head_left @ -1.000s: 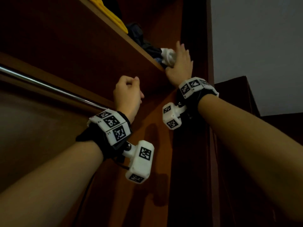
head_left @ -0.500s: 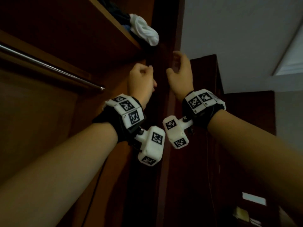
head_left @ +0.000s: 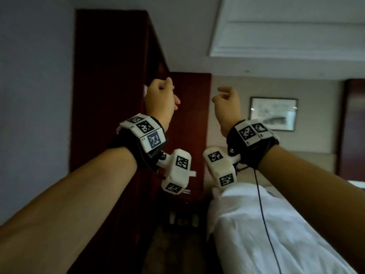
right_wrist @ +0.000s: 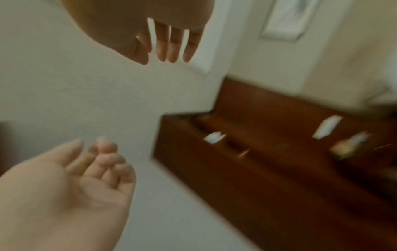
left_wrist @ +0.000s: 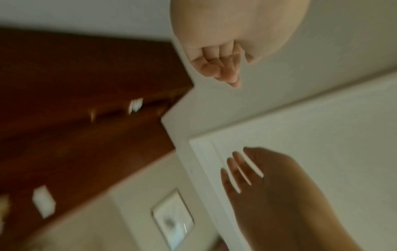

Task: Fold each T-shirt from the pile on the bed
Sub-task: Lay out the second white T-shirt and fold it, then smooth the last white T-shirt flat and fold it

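Both hands off wardrobe shelf since a second ago, view swung toward bed (head_left: pixel 276 234). Left hand (head_left: pixel 161 101) and right hand (head_left: pixel 227 104) raised, loosely curled, holding nothing. T-shirt pile not in view; wrist views blurred. Likely one shirt stowed, returning for next.

- Left hand (head_left: pixel 161 99) raised before a tall dark red-brown wooden wardrobe (head_left: pixel 110 76), fingers loosely curled, holding nothing
- Right hand (head_left: pixel 227 103) raised beside it, apart, fingers loosely curled, empty
- White-sheeted bed (head_left: pixel 266 234) below the right forearm
- Framed picture (head_left: pixel 273 113) on the far wall
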The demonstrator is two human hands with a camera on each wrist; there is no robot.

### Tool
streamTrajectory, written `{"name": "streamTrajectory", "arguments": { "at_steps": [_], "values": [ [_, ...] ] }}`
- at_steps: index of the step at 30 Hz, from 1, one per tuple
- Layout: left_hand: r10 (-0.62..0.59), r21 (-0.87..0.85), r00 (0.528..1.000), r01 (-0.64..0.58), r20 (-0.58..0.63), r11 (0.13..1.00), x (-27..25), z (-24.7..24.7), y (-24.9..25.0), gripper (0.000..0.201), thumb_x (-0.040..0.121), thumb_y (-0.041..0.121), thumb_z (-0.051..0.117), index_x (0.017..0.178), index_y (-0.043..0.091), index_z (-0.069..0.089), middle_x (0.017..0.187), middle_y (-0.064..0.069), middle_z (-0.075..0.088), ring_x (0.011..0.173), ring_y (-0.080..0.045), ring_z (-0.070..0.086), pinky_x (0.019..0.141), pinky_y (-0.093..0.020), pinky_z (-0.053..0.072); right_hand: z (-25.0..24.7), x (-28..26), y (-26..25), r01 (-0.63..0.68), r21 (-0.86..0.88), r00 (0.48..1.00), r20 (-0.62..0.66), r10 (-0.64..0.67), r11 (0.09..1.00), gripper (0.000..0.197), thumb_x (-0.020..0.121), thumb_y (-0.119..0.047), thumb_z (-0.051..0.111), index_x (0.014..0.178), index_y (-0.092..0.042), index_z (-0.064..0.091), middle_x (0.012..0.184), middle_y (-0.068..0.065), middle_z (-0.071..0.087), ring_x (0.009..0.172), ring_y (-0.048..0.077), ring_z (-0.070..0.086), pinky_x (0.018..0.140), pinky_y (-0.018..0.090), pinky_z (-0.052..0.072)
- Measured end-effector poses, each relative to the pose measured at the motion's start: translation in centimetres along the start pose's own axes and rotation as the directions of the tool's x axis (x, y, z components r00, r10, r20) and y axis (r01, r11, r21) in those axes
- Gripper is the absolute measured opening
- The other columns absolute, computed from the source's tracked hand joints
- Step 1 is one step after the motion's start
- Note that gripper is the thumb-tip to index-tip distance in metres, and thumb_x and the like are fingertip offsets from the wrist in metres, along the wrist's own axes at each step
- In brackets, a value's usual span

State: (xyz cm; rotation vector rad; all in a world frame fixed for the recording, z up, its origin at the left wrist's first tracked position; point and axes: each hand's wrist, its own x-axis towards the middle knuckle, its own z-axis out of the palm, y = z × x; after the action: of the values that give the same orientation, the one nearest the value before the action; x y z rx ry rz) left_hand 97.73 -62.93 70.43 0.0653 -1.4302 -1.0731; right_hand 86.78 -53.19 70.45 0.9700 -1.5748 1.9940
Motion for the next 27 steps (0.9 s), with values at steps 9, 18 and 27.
{"name": "streamTrajectory", "arguments": {
  "at_steps": [9,18,27],
  "values": [
    [-0.151,-0.097,0.951,0.183,0.268,0.978,-7.8,24.5,-8.3,0.027,0.100,0.025,0.042,0.076,0.016,0.049,0.055,-0.002,0.054,0.033,-0.004,0.044,0.042,-0.019,0.037,-22.6,6.1,13.5,-0.264,-0.198,0.948,-0.233,0.216,0.944,0.022,0.093,-0.003,0.044,0.112,-0.011,0.048,0.080,0.000,0.048,0.061,0.007,0.042,0.042,0.010,0.037],
    [-0.236,-0.209,0.863,0.357,0.446,0.910,-9.5,43.4,-16.6,0.024,0.098,0.024,0.043,0.077,0.016,0.051,0.055,0.001,0.055,0.035,-0.004,0.044,0.047,-0.021,0.039,-37.2,14.7,24.9,-0.420,-0.273,0.841,-0.476,0.258,0.865,0.016,0.084,-0.008,0.045,0.084,-0.018,0.058,0.074,0.001,0.052,0.061,0.013,0.043,0.051,0.022,0.032],
    [-0.298,-0.133,0.775,0.438,0.558,0.889,-14.9,57.6,-23.3,0.026,0.097,0.023,0.044,0.072,0.018,0.048,0.050,0.003,0.054,0.029,-0.001,0.041,0.050,-0.023,0.038,-50.7,17.5,32.8,-0.559,-0.336,0.753,-0.588,0.295,0.758,0.013,0.089,-0.009,0.045,0.082,-0.016,0.053,0.085,0.006,0.054,0.070,0.016,0.048,0.075,0.037,0.045]
  ]
}}
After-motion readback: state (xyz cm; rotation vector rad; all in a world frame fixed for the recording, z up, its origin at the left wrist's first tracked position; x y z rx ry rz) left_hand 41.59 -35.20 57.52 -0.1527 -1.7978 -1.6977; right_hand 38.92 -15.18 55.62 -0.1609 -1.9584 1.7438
